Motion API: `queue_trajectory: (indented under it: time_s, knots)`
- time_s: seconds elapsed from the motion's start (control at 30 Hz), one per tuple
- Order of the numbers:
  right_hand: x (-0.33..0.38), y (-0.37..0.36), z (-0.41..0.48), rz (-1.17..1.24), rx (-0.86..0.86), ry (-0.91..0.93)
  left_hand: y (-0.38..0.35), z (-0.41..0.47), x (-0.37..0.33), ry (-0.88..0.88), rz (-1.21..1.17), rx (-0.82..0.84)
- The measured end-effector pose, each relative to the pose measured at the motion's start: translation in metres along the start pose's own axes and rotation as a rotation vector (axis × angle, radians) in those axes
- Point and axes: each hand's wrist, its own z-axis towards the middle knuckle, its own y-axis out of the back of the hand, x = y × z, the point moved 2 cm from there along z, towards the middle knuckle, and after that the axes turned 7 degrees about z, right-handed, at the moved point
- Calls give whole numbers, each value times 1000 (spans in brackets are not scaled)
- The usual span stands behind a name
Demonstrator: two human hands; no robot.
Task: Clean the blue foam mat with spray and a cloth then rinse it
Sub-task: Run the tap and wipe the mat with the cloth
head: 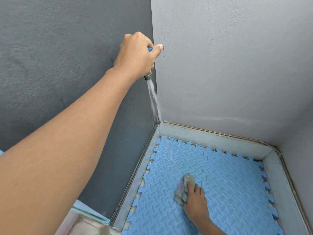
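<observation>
Over the blue foam mat point(220, 192), left hand point(137, 56) pours water point(155, 102).

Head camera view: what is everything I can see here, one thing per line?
mat: several interlocked tiles, blue, floor in the corner
cloth: one, grey, on the mat under the foot
hose: one, blue with grey nozzle, held high near the corner
water: one stream, falling from the nozzle onto the mat's far corner
walls: two, dark grey left, light grey right
skirting: pale grey, along the wall bases
left hand: one, shut on the hose
foot: one, bare, pressing the cloth
right hand: not in view
</observation>
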Motion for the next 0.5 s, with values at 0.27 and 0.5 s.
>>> queue_trajectory:
  time_s: [0.27,0.5]
  knots:
    - [-25,12,-2,20,-28,-51,-3,0,1,-3,10,-22]
    - [-11,8,-6,23,-69,-64,-2,-1,0,-14,-6,-33]
